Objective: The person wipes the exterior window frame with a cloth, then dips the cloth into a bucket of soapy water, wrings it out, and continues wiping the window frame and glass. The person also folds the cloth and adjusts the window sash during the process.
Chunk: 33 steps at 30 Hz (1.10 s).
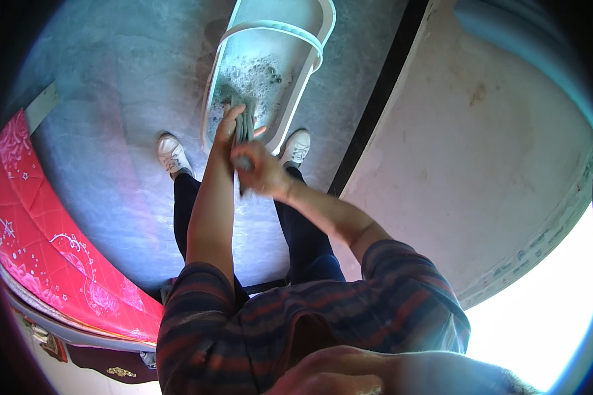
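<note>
A strip of wet-looking grey cloth (245, 121) is bunched lengthwise over the near end of a long white plastic tub (301, 79). My left hand (227, 122) holds its upper part, with fingers showing on both sides. Closer to my body, my right hand (262, 170) is clenched around the lower part, slightly blurred. A short end of the cloth hangs below that fist. Soapy water (262, 74) with bubbles and foam lies in the tub, and the cloth's far end reaches down to it. What lies under my palms is hidden.
The tub's curved handle (272, 27) arches across it. My white shoes (173, 155) stand either side of its near end on the grey floor (118, 98). A bed with a red floral quilted cover (54, 232) is at left. A pale wall (464, 163) with a black skirting (380, 94) runs along the right.
</note>
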Available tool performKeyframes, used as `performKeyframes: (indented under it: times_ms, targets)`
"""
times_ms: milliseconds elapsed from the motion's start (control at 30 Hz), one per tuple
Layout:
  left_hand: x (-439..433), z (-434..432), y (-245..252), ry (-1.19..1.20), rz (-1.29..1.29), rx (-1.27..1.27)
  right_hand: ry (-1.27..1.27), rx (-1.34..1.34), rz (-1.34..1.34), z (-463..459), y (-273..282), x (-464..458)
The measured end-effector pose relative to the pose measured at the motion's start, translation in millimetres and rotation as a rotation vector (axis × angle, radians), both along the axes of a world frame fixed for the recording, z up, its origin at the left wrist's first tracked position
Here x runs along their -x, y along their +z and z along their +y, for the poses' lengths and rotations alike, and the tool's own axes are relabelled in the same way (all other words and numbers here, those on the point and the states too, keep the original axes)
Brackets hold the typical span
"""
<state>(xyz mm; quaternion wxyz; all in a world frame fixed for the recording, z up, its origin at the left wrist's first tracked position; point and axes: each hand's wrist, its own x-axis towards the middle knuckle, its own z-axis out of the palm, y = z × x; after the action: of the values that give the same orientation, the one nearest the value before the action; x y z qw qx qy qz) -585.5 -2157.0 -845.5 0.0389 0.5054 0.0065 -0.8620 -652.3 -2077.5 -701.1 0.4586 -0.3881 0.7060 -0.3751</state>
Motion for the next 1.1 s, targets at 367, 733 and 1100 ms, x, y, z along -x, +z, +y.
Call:
performKeyframes:
  times_ms: [367, 733, 1100]
  targets:
    - [13, 24, 7, 0.277, 0.023, 0.057, -0.13, -0.396, 0.341, -22, -55, 48]
    - [10, -4, 96, -0.31, -0.019, 0.623, -0.504, -0.298, -0.74, -27, -185, 91]
    - [-4, -8, 59, -0.519, -0.205, 1.577, -0.264, -0.245, -1.139, -53, -118, 124]
